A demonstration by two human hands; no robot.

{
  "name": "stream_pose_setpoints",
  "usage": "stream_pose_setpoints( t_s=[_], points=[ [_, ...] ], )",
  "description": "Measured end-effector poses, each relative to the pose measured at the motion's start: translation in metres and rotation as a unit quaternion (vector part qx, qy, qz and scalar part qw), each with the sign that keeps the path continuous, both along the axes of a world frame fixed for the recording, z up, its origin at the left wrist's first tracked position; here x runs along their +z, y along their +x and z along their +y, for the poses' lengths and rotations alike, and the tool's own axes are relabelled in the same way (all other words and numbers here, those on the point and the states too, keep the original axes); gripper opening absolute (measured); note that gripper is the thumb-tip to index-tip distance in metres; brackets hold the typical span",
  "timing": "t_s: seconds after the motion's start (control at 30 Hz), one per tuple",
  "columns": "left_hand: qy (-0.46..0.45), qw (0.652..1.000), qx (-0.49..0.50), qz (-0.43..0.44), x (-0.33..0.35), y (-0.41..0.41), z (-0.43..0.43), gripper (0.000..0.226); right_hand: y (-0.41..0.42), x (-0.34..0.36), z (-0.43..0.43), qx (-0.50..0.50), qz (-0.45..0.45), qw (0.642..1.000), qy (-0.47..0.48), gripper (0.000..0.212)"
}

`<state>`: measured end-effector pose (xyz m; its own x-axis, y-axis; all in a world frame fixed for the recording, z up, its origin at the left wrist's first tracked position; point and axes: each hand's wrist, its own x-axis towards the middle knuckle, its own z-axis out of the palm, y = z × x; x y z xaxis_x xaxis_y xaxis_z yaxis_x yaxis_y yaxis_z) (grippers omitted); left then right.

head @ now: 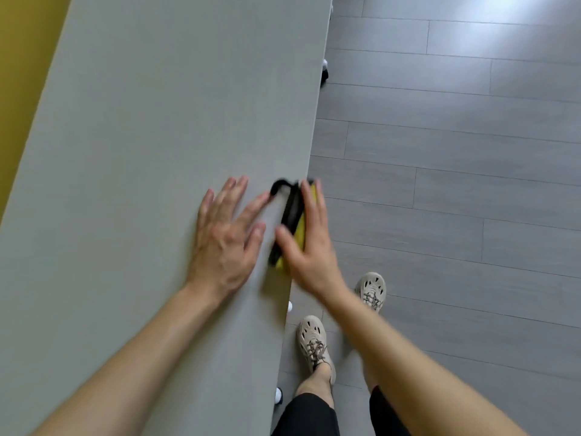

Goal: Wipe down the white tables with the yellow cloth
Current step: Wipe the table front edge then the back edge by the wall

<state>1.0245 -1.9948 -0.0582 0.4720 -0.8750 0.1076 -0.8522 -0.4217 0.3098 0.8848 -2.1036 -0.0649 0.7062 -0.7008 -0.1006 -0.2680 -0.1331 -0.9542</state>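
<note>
The long white table (157, 121) runs from the near left to the far middle, its right edge beside me. At that edge lies the yellow cloth (301, 229), folded, with a black strip and loop along its left side. My right hand (309, 243) lies over the cloth with straight fingers, the thumb at its left side. My left hand (228, 236) rests flat on the tabletop just left of the cloth, fingers spread, the index fingertip near the black loop. Both hands are blurred.
Grey plank floor (456, 152) lies to the right of the table. My feet in beige shoes (314, 344) stand close to the table's edge. Table legs with a black caster (324, 75) show under the edge. A yellow wall (22, 58) borders the table's left side.
</note>
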Motion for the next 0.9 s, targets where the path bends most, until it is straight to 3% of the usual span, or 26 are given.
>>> stream_pose_setpoints(
  t_s=[0.13, 0.23, 0.37, 0.47, 0.53, 0.77, 0.9],
  points=[
    [-0.002, 0.999, 0.028, -0.016, -0.001, -0.039, 0.044, 0.049, 0.068, 0.001, -0.108, -0.048, 0.040, 0.997, -0.050, 0.085],
    [-0.004, 0.998, 0.052, -0.033, 0.000, -0.045, 0.045, 0.050, 0.081, 0.003, -0.125, -0.064, 0.043, 0.996, -0.037, 0.084],
    [-0.016, 0.998, 0.047, -0.045, -0.001, -0.045, 0.043, 0.049, 0.031, -0.001, -0.028, -0.084, 0.007, 0.996, -0.036, 0.083],
    [-0.019, 0.997, 0.046, -0.054, -0.003, -0.045, 0.044, 0.050, -0.040, 0.004, 0.073, -0.043, -0.002, 0.999, -0.004, 0.083],
    [-0.020, 0.997, 0.044, -0.053, -0.004, -0.045, 0.042, 0.050, -0.060, 0.010, 0.097, -0.016, 0.004, 1.000, 0.022, 0.083],
    [-0.017, 0.997, 0.052, -0.052, -0.003, -0.045, 0.041, 0.049, 0.057, 0.001, -0.074, -0.070, 0.052, 0.996, -0.035, 0.080],
    [-0.021, 0.997, 0.053, -0.053, -0.005, -0.043, 0.041, 0.049, 0.056, 0.004, -0.064, -0.084, 0.044, 0.994, -0.044, 0.081]
  ],
)
